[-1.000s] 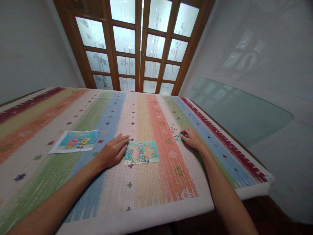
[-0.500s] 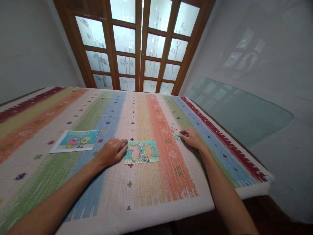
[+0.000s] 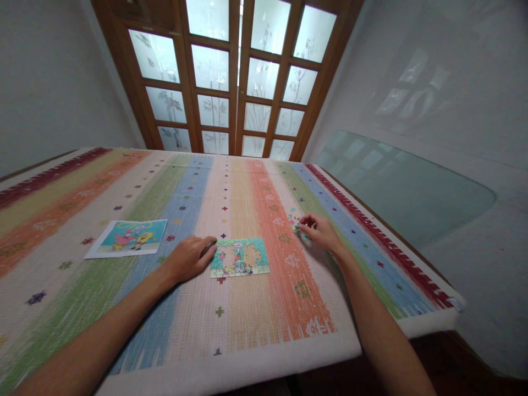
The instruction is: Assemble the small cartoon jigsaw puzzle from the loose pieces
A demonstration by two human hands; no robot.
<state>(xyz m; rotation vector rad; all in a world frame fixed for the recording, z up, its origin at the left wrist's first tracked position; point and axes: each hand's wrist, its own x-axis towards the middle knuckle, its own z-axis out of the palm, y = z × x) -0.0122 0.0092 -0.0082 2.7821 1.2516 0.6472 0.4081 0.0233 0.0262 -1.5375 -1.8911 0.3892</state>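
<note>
A small, partly assembled jigsaw puzzle (image 3: 240, 257) lies on the striped tablecloth (image 3: 231, 308) in front of me. My left hand (image 3: 188, 258) rests on the cloth at the puzzle's left edge, its fingers curled under and holding nothing I can see. My right hand (image 3: 321, 231) reaches to a small heap of loose puzzle pieces (image 3: 295, 224) on the right and pinches at them; whether a piece is between the fingertips is too small to tell.
A printed cartoon reference picture (image 3: 128, 237) lies on the cloth at the left. Wooden doors with frosted glass panes (image 3: 241, 77) stand behind the table. A glass pane (image 3: 396, 187) leans on the wall at the right, beside the table's right edge.
My left hand's fingers have curled in from lying flat beside the puzzle. My right hand has shifted slightly up and left over the loose pieces.
</note>
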